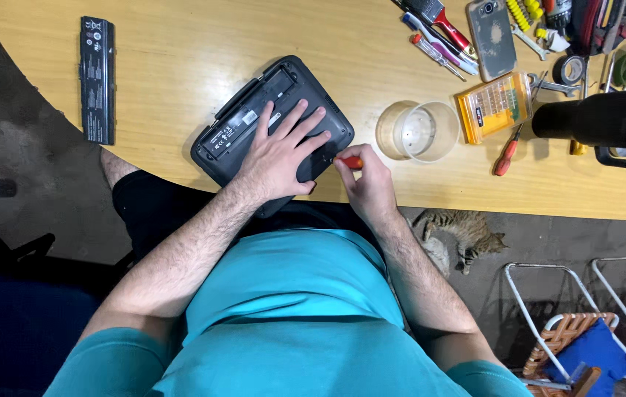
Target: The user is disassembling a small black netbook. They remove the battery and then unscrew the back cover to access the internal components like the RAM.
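A black laptop (243,121) lies bottom-up near the wooden table's front edge, its battery bay open. My left hand (280,151) rests flat on its underside, fingers spread. My right hand (367,180) is closed around a small screwdriver with a red handle (350,162), its tip touching the laptop's right corner. A long black battery pack (97,79) lies apart at the table's far left.
A clear plastic cup (418,130), an orange bit case (495,106), another red screwdriver (506,156), a phone (491,28) and several tools lie at the right. A black flask (600,117) lies beside them. On the floor a cat (464,234) rests near folding chairs (585,323).
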